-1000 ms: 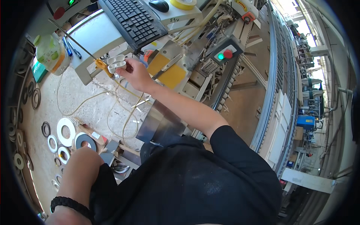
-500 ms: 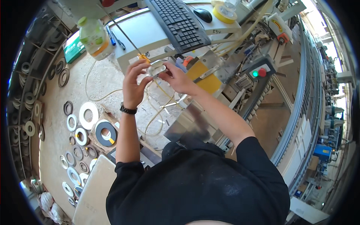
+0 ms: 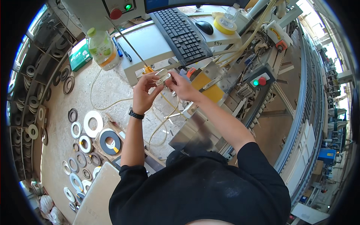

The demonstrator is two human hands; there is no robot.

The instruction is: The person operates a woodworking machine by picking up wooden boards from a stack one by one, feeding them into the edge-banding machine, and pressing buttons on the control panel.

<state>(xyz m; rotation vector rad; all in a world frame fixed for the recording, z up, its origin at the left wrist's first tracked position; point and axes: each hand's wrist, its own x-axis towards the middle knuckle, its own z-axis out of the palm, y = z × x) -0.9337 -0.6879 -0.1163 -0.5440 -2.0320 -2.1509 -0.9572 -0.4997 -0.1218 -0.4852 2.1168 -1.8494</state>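
Between my two hands is a small pale piece with rounded ends (image 3: 162, 78), perhaps a looped strip or a small case; I cannot make out its kind. My left hand (image 3: 144, 93), with a dark watch (image 3: 135, 113) on the wrist, pinches it from the left with bent fingers. From the right, my right hand (image 3: 182, 87) grips its other side between thumb and fingers. Just behind the left fingertips is an orange-yellow fitting (image 3: 148, 69) at the end of a thin rod (image 3: 129, 44).
Beyond my hands stands a white desk (image 3: 153, 39) with a keyboard (image 3: 182, 35), mouse (image 3: 204, 27) and yellow tape roll (image 3: 225, 25). A bottle (image 3: 102, 52) is at its left. Machinery with a control box (image 3: 258, 78) lies right. Several banding rolls (image 3: 93, 123) cover the floor at left.
The view has tilted, so the desk and floor sit lower in it. My hands have turned the pale piece, which now shows two rounded parts. Both hands still hold it.
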